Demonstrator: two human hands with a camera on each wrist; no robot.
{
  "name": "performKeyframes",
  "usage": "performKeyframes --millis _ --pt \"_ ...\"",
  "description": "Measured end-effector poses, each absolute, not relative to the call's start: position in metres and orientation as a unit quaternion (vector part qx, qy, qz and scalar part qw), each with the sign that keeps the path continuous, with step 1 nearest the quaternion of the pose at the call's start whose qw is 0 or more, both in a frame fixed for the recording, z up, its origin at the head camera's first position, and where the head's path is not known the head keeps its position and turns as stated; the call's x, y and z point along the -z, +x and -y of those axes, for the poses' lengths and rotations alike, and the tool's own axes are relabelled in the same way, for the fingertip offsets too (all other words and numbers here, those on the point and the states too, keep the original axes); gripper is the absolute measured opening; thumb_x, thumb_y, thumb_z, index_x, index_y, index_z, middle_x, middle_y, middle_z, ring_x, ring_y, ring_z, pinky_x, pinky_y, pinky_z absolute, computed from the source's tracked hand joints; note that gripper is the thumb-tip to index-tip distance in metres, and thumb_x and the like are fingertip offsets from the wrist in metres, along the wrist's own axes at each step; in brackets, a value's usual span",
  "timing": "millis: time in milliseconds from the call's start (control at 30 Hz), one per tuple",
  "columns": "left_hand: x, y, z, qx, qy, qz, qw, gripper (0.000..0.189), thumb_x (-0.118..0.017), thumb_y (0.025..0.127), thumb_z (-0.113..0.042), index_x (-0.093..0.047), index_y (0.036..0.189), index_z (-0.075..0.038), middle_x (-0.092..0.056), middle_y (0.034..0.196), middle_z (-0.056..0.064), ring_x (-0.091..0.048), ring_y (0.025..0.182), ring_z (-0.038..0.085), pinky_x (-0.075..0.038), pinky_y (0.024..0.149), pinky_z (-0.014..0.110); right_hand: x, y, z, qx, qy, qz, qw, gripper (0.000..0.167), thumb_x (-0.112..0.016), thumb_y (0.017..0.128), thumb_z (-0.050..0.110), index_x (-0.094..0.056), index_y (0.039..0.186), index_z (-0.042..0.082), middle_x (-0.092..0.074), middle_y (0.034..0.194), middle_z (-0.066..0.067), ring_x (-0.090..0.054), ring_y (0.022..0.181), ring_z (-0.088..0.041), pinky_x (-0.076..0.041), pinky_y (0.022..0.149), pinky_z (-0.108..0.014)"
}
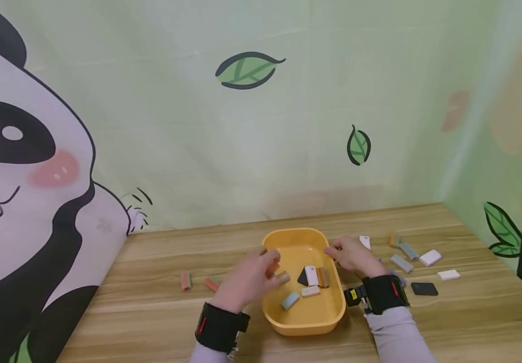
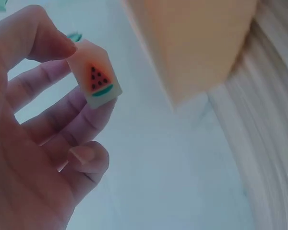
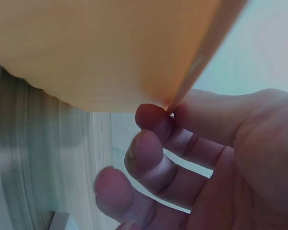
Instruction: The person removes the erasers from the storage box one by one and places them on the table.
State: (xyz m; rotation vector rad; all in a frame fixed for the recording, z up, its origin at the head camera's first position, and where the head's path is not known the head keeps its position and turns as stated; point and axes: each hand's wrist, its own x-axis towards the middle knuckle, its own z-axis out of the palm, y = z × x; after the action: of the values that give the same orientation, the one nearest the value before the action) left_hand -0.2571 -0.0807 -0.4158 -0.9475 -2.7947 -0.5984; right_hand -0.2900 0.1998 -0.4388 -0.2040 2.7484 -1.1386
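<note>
A yellow plastic basin [image 1: 304, 327] stands on the table with several small erasers inside. Among them are a white eraser [image 1: 311, 276], an orange-brown one [image 1: 322, 277] and a grey-blue one [image 1: 290, 300]. My left hand [image 1: 247, 277] is over the basin's left side. In the left wrist view, its thumb and fingers pinch a small pale eraser [image 2: 97, 76] with a watermelon slice printed on it. My right hand [image 1: 353, 255] is at the basin's right edge. Its thumb and index finger pinch the rim [image 3: 201, 64], and the other fingers curl loosely outside the wall.
Right of the basin, several erasers lie scattered, among them a white one [image 1: 431, 257], a black one [image 1: 424, 289] and a grey one [image 1: 401, 263]. Two red-and-green pieces, one of them a block [image 1: 186, 281], lie on the left. A printed cloth [image 1: 175, 126] hangs behind the wooden table [image 1: 129, 322].
</note>
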Motion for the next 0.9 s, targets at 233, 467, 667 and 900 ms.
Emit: performKeyframes --millis 233,467,667,900 --pt "0.416 -0.268 0.116 0.249 -0.229 0.940 0.049 0.022 -0.070 0.086 -0.006 -0.063 0.108 -0.008 -0.052 0.089 0.004 -0.049 0.074 0.016 -0.041 0.063 0.029 0.438 -0.289 -0.199 0.382 -0.068 -0.919 0.078 0.033 -0.054 0.108 0.022 -0.066 0.082 0.005 -0.037 0.056 0.004 -0.032 0.048 -0.011 -0.030 0.052 -0.027" --pt "0.417 -0.275 0.156 0.279 -0.133 0.951 0.021 0.017 -0.070 0.090 -0.008 -0.062 0.104 -0.010 -0.053 0.089 0.006 -0.055 0.065 0.016 -0.043 0.059 0.031 0.438 -0.289 -0.199 0.376 -0.068 -0.921 0.080 0.032 -0.054 0.108 0.023 -0.067 0.085 0.006 -0.038 0.056 0.004 -0.034 0.047 -0.011 -0.031 0.052 -0.026" --pt "0.421 -0.280 0.188 0.288 -0.111 0.951 0.035 0.016 -0.071 0.089 -0.006 -0.063 0.103 -0.006 -0.056 0.088 0.009 -0.056 0.072 0.019 -0.042 0.064 0.032 0.438 -0.289 -0.199 0.379 -0.060 -0.919 0.086 0.030 -0.054 0.108 0.023 -0.068 0.089 0.004 -0.039 0.055 0.003 -0.035 0.046 -0.010 -0.032 0.052 -0.026" --pt "0.424 -0.278 0.222 0.301 -0.077 0.950 0.044 0.019 -0.069 0.090 -0.003 -0.063 0.107 -0.001 -0.057 0.088 0.011 -0.053 0.074 0.022 -0.042 0.063 0.033 0.439 -0.289 -0.196 0.383 -0.049 -0.918 0.089 0.030 -0.054 0.108 0.023 -0.068 0.090 0.003 -0.040 0.059 0.003 -0.037 0.051 -0.012 -0.033 0.054 -0.027"
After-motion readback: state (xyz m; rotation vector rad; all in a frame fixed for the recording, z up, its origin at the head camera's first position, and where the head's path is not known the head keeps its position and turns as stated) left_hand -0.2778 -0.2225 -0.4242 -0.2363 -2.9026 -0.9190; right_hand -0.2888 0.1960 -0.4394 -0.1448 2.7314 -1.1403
